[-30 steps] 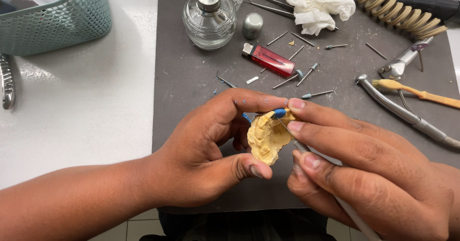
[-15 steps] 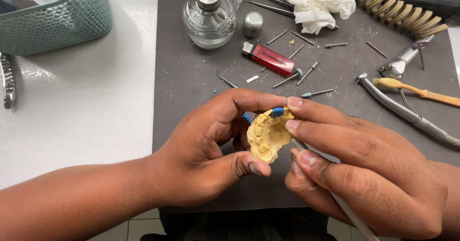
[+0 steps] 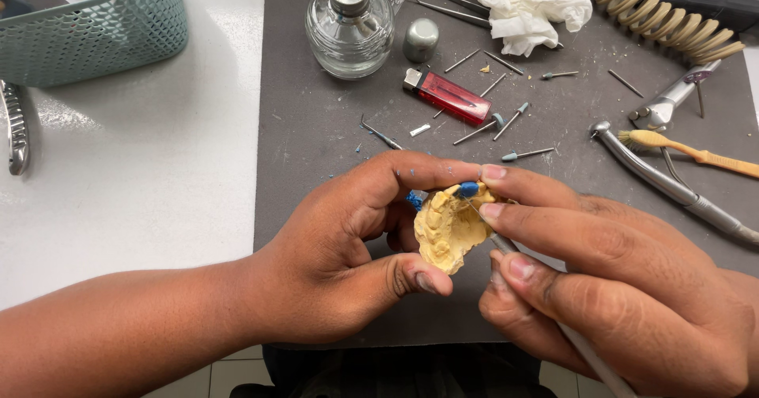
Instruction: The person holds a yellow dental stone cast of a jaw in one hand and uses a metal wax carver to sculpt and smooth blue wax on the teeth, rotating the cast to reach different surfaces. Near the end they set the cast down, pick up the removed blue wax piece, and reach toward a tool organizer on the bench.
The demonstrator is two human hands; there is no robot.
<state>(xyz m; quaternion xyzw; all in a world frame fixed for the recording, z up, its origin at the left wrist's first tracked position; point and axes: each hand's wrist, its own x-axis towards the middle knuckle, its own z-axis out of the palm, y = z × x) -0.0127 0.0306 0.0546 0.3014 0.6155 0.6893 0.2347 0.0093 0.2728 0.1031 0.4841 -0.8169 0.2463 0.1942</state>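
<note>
Head view: left hand (image 3: 340,256) pinches a yellow dental cast (image 3: 447,228) between thumb and forefinger above the grey mat (image 3: 316,129) on the desk (image 3: 142,169). Right hand (image 3: 609,279) grips a slim instrument (image 3: 585,350), its tip touching blue wax (image 3: 468,188) on the cast.

The dental cast (image 3: 447,228) sits between the left hand (image 3: 348,248) and the right hand (image 3: 601,279), above the mat's (image 3: 316,129) near edge. Behind it lies the lighter (image 3: 449,96), with the glass burner (image 3: 348,28) further back left. The basket (image 3: 95,26) stands far left, off the mat; the handpiece (image 3: 672,184) lies right.
</note>
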